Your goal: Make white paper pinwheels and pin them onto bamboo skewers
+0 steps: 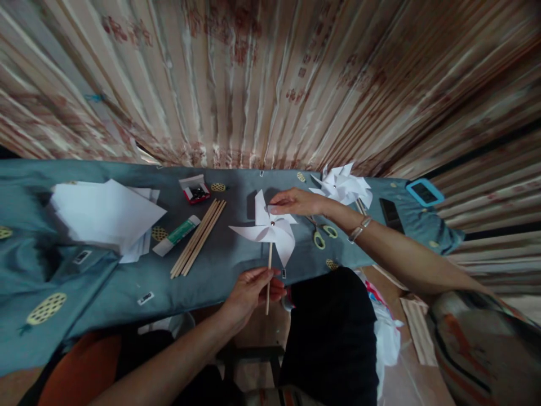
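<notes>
A white paper pinwheel (262, 232) with a round metal pin at its centre stands upright on a thin wooden stick. My left hand (253, 285) pinches this stick low down, beyond the table's near edge. At the upper right of the pinwheel is my right hand (291, 201), its fingers stretched out and touching or almost touching a blade. Whether it bears on the paper I cannot tell. Just right of the pinwheel lie scissors (319, 241) with pale green handles. More finished white pinwheels (344, 186) lie behind my right forearm.
On the left is a stack of white paper sheets (105, 211). Several wooden sticks (198, 239), a glue tube (176, 235) and a small red box (196, 192) of dark pins lie beside it. A dark phone (391, 215) and a blue-framed device (425, 193) are at the right; a curtain (262, 84) hangs behind.
</notes>
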A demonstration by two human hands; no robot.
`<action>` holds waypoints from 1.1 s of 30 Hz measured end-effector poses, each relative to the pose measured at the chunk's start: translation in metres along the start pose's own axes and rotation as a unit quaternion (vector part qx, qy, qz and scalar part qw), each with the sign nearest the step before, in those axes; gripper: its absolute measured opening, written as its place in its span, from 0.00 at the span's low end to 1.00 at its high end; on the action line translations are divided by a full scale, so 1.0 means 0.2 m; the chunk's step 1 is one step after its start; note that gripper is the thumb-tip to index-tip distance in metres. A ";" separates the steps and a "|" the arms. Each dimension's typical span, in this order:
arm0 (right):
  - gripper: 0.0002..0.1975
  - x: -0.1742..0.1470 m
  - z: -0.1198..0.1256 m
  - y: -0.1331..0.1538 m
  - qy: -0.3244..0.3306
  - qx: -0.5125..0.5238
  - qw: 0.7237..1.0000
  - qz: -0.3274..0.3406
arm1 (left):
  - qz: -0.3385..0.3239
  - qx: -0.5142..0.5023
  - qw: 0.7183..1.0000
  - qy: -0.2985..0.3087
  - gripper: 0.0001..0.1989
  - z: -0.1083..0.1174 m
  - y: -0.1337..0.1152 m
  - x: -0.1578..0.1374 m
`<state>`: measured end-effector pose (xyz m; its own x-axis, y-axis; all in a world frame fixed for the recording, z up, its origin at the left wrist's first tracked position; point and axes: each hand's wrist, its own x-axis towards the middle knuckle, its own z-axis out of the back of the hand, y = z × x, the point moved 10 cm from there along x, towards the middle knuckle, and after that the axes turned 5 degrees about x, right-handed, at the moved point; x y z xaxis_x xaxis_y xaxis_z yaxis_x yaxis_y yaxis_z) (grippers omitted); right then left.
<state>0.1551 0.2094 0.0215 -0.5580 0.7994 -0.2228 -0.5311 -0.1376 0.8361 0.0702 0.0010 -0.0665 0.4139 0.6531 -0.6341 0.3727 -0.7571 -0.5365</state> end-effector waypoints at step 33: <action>0.21 -0.24 -0.37 -0.07 -0.067 0.452 0.889 0.000 | -0.206 0.168 0.962 -0.056 0.19 -0.02 -0.45 0.17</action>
<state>0.1425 0.1295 -0.0167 -0.4444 0.8705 -0.2115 0.2336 0.3405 0.9108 0.0540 0.0910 -0.0376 0.1885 0.9078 -0.3747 0.1892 -0.4080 -0.8932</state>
